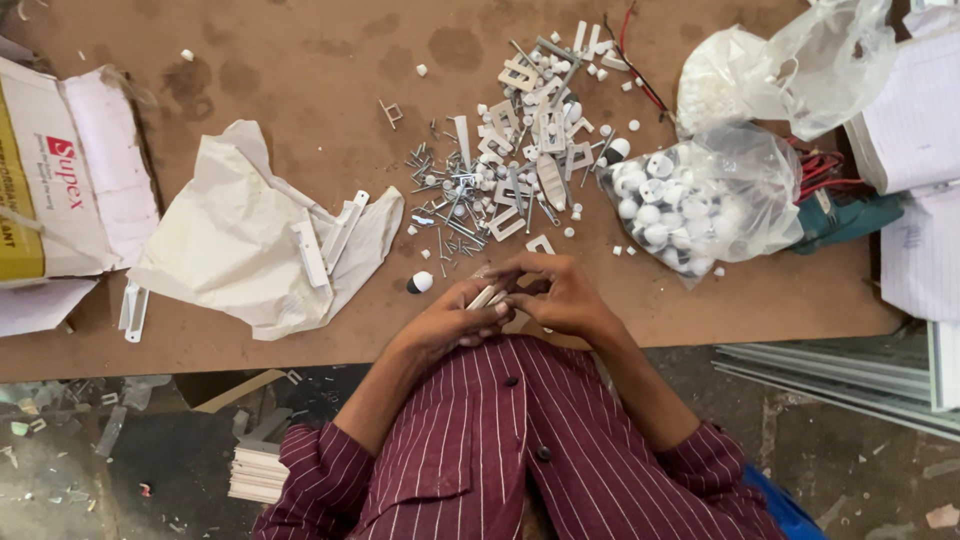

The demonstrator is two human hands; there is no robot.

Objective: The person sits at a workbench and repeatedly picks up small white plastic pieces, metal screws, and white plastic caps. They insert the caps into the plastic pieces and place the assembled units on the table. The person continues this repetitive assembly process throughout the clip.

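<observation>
Both my hands meet at the near edge of the brown board table (300,90), just above my striped maroon shirt. My left hand (447,318) is closed around a small white plastic piece (486,296) whose end sticks out between the fingers. My right hand (562,293) curls over it from the right, fingertips touching the same piece. A small white knob with a dark base (420,283) lies on the table just left of my left hand. Beyond the hands spreads a pile of small white plastic brackets, caps and metal screws (510,150).
A clear bag of white round caps (690,200) lies at the right, with another plastic bag (800,60) behind it. Crumpled white paper (240,230) with white strips sits at the left, beside a torn carton (60,170). Red wires, a teal tool (850,215) and ruled paper sheets are at far right.
</observation>
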